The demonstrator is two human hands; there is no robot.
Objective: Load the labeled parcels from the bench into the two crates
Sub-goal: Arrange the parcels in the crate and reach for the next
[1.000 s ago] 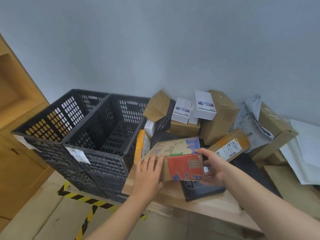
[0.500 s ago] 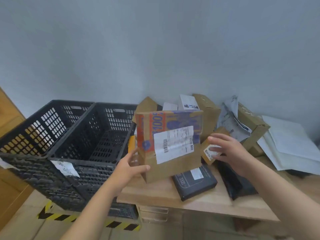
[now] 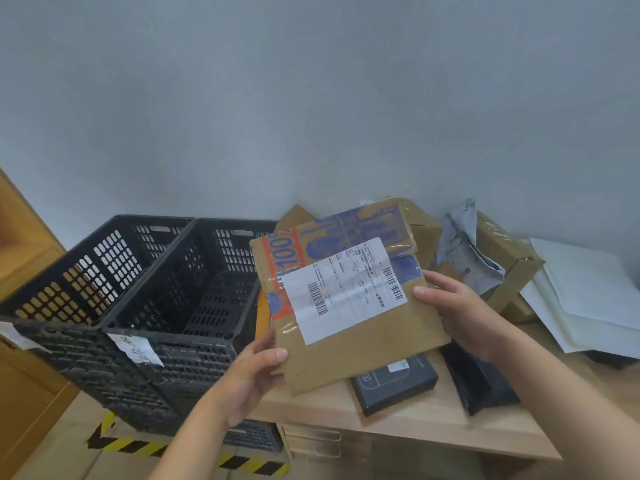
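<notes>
Head view: a flat cardboard parcel with orange and blue print and a white shipping label was held tilted in the air above the front edge of the tabletop, label side toward the camera. The left hand was closed on its lower left edge, thumb on the front face and fingers behind. The right hand was closed on its right edge, thumb laid across the front near the label and fingers hidden at the back.

Just left of the parcel, 2 black slotted crates were seen standing side by side against the end of the tabletop, each with a paper tag on its near wall; nothing could be seen inside either one. Below the parcel, a dark flat box was lying on the tabletop, with a black bag beside it to the right. Behind the parcel, brown cartons and a crumpled grey mailer were piled against the wall, with another carton to their right. White padded envelopes were stacked at the far right. Yellow-and-black hazard tape was seen on the floor under the crates.
</notes>
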